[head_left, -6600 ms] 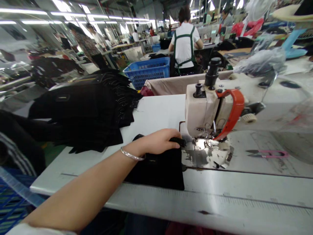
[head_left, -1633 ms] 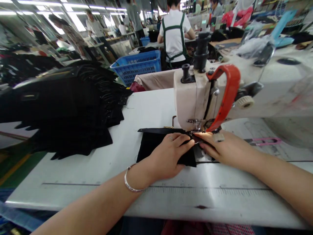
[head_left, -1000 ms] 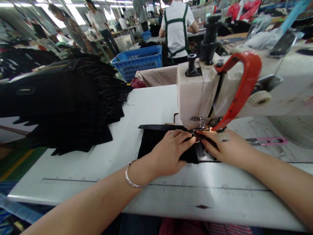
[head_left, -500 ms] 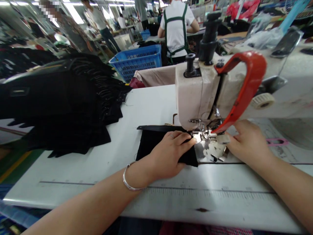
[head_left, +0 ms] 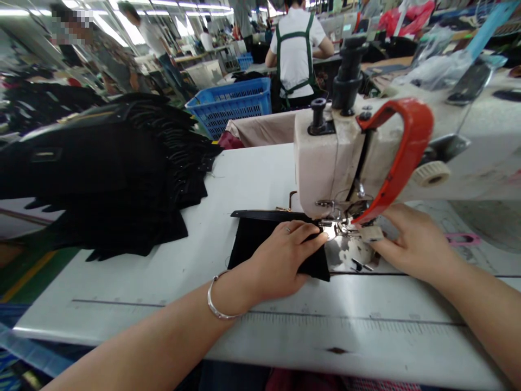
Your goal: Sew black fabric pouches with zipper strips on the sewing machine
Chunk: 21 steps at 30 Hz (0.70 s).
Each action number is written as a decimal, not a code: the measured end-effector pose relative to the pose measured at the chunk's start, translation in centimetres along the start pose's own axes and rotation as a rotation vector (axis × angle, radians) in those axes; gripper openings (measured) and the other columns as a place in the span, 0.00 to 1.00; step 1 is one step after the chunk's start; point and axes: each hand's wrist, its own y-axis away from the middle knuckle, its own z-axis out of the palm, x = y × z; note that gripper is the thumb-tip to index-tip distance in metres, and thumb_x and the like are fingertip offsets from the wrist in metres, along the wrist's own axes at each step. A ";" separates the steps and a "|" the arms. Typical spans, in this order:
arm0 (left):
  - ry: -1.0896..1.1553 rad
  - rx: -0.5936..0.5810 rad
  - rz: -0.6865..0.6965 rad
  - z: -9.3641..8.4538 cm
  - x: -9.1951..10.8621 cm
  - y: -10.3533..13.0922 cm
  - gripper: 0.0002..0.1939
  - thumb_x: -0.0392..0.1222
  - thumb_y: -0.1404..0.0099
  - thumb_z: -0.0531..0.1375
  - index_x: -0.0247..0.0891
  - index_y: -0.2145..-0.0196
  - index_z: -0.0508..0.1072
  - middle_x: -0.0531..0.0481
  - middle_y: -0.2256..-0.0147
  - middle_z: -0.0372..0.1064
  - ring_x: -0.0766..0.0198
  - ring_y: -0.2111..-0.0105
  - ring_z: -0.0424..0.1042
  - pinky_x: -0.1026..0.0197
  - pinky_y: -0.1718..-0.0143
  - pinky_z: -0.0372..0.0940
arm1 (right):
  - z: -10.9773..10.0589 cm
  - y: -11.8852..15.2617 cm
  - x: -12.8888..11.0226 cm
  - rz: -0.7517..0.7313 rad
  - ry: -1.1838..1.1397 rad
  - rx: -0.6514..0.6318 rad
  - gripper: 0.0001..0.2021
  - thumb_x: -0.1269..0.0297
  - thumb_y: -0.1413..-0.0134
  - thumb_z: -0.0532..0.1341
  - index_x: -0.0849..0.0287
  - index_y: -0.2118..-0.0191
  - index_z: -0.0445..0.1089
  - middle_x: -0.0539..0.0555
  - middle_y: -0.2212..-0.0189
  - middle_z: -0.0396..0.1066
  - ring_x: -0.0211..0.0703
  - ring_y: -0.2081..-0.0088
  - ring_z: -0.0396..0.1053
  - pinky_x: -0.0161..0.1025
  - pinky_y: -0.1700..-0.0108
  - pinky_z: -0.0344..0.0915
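Observation:
My left hand (head_left: 285, 258) lies flat on a black fabric piece (head_left: 248, 241), pressing it onto the white table (head_left: 244, 174), fingertips right at the presser foot (head_left: 337, 225) of the beige sewing machine (head_left: 325, 163). A black strip runs along the fabric's far edge. My right hand (head_left: 411, 244) is to the right of the foot, off the fabric, its fingertips at a small beige tab (head_left: 368, 233) on the metal needle plate. Whether it pinches the tab is unclear. A red guard (head_left: 402, 152) arches over the needle area.
A thick stack of black cut pieces (head_left: 114, 174) fills the table's left side. Pink thread snips (head_left: 462, 239) lie behind my right hand. A blue basket (head_left: 236, 103) stands beyond the table. A person in a white top with green straps (head_left: 299, 49) sits at the station ahead.
Earlier only my left hand held the fabric. Both hands then pressed it at the foot. My right hand has since drawn off to the right, onto the needle plate.

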 end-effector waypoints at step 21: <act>0.570 0.177 -0.278 -3.3 -1.2 -0.3 0.16 0.47 0.25 0.54 0.38 0.52 0.78 0.48 0.54 0.78 0.56 0.51 0.76 0.54 0.44 0.68 | 1.6 0.1 -4.3 -0.329 0.113 -0.130 0.13 0.58 0.36 0.61 0.60 0.51 0.70 0.62 0.54 0.74 0.56 0.55 0.71 0.52 0.55 0.70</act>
